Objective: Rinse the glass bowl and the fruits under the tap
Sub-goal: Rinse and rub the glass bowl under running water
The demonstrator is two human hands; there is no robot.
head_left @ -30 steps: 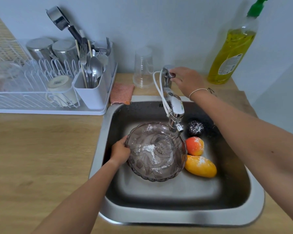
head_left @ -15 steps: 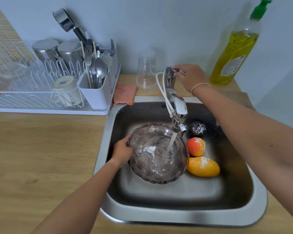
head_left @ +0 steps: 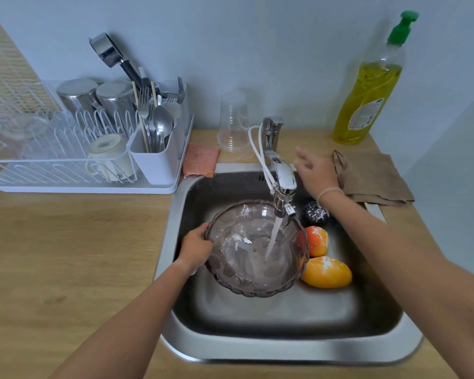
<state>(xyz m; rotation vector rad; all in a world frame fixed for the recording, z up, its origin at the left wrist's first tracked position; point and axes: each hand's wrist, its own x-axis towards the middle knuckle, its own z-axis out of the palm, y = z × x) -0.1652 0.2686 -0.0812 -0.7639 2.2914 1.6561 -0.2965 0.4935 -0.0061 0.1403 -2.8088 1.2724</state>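
A tinted glass bowl [head_left: 255, 250] with white powder smears sits in the steel sink [head_left: 285, 348] under the tap [head_left: 282, 184]. Water streams from the spout into the bowl. My left hand [head_left: 196, 248] grips the bowl's left rim. My right hand [head_left: 314, 170] hovers beside the tap spout, fingers relaxed, holding nothing. Right of the bowl lie three powder-dusted fruits: a dark plum [head_left: 314, 213], a red-orange peach [head_left: 316, 240] and a yellow-orange mango [head_left: 326, 272].
A white dish rack [head_left: 74, 160] with cups and cutlery stands at the left. An orange sponge [head_left: 201, 160] and a clear plastic cup [head_left: 233, 121] sit behind the sink. A dish soap bottle [head_left: 368, 97] and a brown cloth [head_left: 372, 176] are at the right.
My right hand has let go of the tap handle and moved down to the right of the spout. Water began running into the bowl. My left hand keeps hold of the rim.
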